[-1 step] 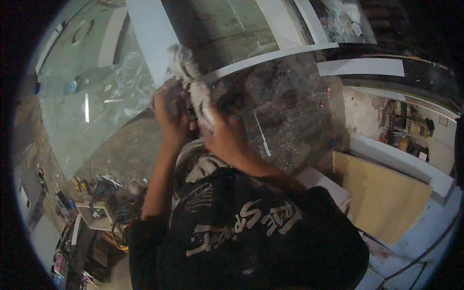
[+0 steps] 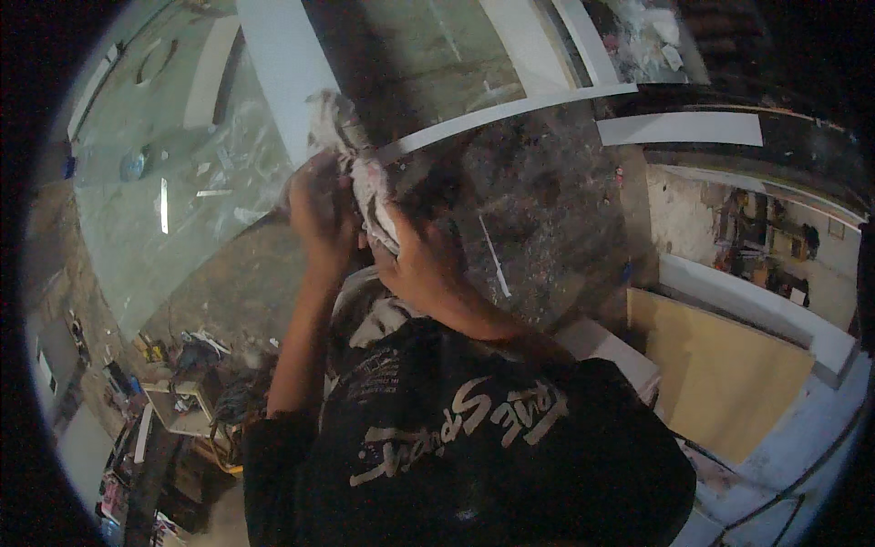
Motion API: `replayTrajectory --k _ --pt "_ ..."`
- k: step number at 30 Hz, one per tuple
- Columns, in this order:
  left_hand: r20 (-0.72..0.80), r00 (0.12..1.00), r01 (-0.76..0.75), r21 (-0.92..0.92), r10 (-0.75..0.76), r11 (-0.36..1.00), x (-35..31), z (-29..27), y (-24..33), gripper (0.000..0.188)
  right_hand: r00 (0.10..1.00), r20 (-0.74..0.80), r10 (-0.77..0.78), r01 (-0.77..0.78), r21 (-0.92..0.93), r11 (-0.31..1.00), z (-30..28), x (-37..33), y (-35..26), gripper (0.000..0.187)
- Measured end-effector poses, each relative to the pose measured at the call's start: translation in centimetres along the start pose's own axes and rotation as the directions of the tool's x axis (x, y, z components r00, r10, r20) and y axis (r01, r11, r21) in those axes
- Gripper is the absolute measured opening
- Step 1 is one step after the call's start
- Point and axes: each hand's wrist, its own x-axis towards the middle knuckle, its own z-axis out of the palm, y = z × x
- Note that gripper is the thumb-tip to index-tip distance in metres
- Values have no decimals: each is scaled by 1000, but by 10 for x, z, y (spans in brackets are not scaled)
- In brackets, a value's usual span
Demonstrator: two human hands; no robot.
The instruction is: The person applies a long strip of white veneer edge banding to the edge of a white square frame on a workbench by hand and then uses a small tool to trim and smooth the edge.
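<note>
A crumpled off-white rag (image 2: 369,187), with faint pinkish marks, is bunched lengthwise between my hands. My right hand (image 2: 424,260) is closed on its lower end, thumb pressed along the cloth. Higher up, my left hand (image 2: 319,205) is closed against the side of the rag; its fingertips are in shadow and partly hidden. The loose top of the cloth hangs past my left fingers, in front of a long pale board (image 2: 287,73). Below my wrists shows the front of my black shirt (image 2: 510,456).
A large glass sheet (image 2: 137,264) lies to the left, with scraps on it. A thin white strip (image 2: 510,114) crosses ahead. On the right stand a tan panel (image 2: 720,374) and a mirror-like pane (image 2: 766,237). Tools and a small open box (image 2: 178,410) clutter the lower left.
The rag's upper end has shifted slightly left and its folds have changed. Both hands stay closed around it in nearly the same place.
</note>
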Motion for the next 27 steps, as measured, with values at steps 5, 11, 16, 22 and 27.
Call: replayTrajectory --k 5,11,16,22,27 --pt "-137 976 166 -23 -168 986 -14 12 -15 39 997 76 -17 28 -144 989 -25 11 2 63" --pt "196 962 61 526 -190 848 33 11 41 40 962 -60 265 -268 -372 889 -81 30 64 63" --pt "267 940 30 559 -214 829 38 25 46 45 898 -233 372 -433 -611 662 -155 50 143 61" --pt "213 968 -21 598 -134 801 11 3 15 45 938 -333 -93 -238 -817 526 -226 54 264 63" --pt "262 961 -101 637 -91 764 21 1 24 39 884 -423 200 -466 -758 457 -300 82 295 63"
